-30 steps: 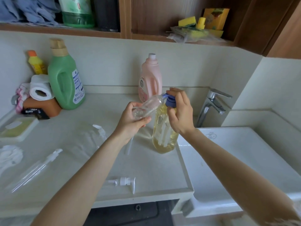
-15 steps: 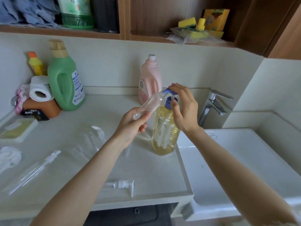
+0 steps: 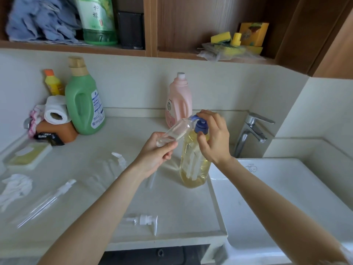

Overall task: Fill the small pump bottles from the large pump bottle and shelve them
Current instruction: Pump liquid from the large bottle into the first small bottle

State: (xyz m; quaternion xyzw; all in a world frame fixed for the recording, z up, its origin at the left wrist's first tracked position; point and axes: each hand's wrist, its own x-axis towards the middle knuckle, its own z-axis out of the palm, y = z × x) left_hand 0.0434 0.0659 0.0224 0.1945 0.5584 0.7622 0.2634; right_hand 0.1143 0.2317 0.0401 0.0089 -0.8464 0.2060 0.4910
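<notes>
The large pump bottle, about full of yellow liquid, stands beside the sink, right hand fingers curled over its blue pump, while the left hand pinches a nearly empty small bottle tilted to the spout

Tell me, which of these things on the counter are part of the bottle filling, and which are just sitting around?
In use: large pump bottle, small clear bottle in the left hand, right hand on the blue pump, loose white pump, spare clear bottle.

Lying about: green jug, pink bottle, tissue roll, faucet.
</notes>
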